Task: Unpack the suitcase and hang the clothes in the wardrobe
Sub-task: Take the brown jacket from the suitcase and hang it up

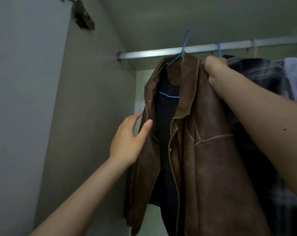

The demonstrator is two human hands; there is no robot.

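A brown leather jacket [209, 150] with a dark lining hangs on a blue hanger [184, 46] in front of the wardrobe rail [153, 54]. The hanger's hook rises above the rail; I cannot tell whether it rests on it. My right hand [215, 68] grips the jacket's right shoulder near the collar. My left hand [130, 138] pinches the jacket's left front edge by the zip, thumb on the outside. The suitcase is out of view.
Other clothes hang on the rail to the right: a dark plaid shirt [263, 77] on another blue hanger and a pale blue garment [295, 79]. The grey wardrobe side wall [86, 116] stands close on the left, with a door hinge [83, 16] above.
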